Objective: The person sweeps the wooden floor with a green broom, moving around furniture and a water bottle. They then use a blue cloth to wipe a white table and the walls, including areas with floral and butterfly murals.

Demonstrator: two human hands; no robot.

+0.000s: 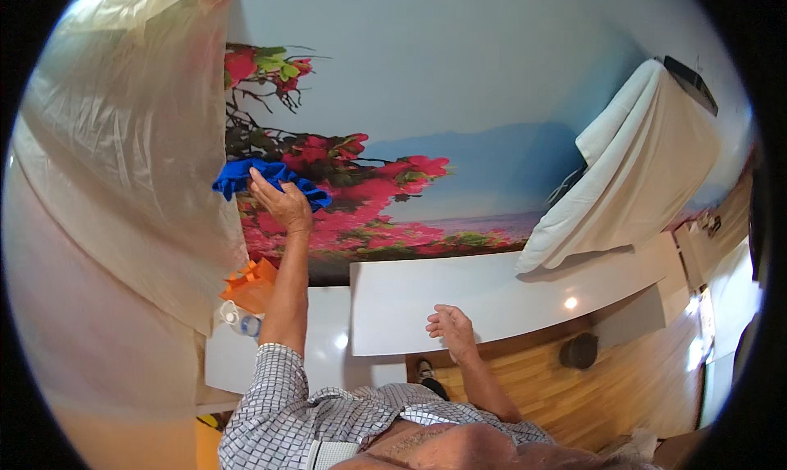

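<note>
My left hand [280, 202] is raised in front of me and presses a bunched blue cloth [246, 176] against a wall mural [393, 193] of pink blossoms, dark branches and a blue hill. The cloth lies beside the edge of a pale hanging curtain [154, 132], partly under my fingers. Lower down, my right hand [452, 330] hangs in front of a white cabinet top [492, 292], its fingers loosely apart and holding nothing.
An orange bag [253, 285] and a clear plastic bottle [249, 325] are at the left on a lower white surface [323, 328]. A white cloth [627, 175] drapes over an object at the right. A dark bin [578, 351] stands on the wooden floor [541, 390].
</note>
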